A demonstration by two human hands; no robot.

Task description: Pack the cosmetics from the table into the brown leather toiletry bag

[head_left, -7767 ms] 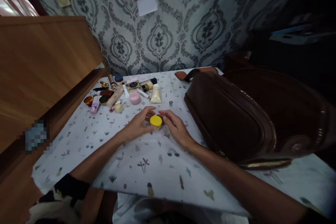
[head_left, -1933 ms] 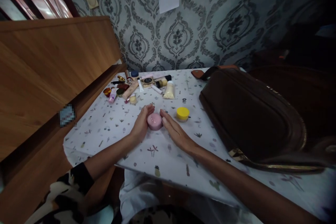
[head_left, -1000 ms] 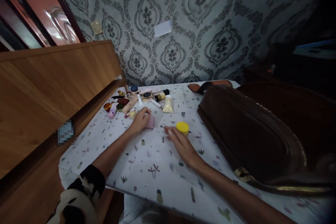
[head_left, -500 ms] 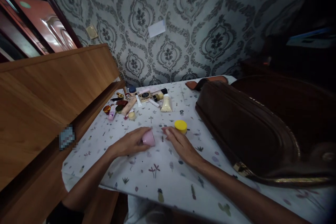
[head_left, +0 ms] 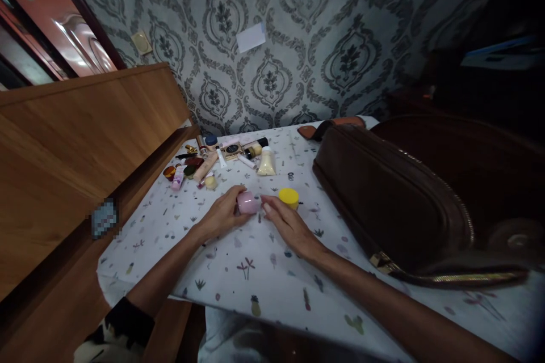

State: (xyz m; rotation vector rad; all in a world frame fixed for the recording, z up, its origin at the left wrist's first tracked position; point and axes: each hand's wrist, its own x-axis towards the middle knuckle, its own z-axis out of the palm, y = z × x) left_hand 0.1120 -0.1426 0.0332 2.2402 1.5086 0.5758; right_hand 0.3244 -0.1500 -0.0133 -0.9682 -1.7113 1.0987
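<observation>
A small pink jar (head_left: 247,203) is in the grasp of my left hand (head_left: 221,215), thumb and fingers closed around it just above the tabletop. My right hand (head_left: 292,227) is close by on the right, its fingers stretched toward the jar's edge; whether the fingertips touch it I cannot tell. No object shows in that hand. Just behind the right hand sits a jar with a yellow lid (head_left: 288,197), its lower part covered by the fingers. A squeeze tube with cream-coloured contents (head_left: 267,162) stands on its cap end or base farther back.
Several cosmetics crowd the back left of the patterned cloth (head_left: 238,306), among them a blue-lidded jar (head_left: 211,141), a compact (head_left: 233,150) and a purple-white tube (head_left: 177,177). A large dark brown bag (head_left: 374,204) fills the right side. A wooden panel (head_left: 85,142) borders the left.
My left hand has moved the pink jar slightly right and away from me, closer to my right hand. The jar's tilt has changed. The whole view has shifted a little.
</observation>
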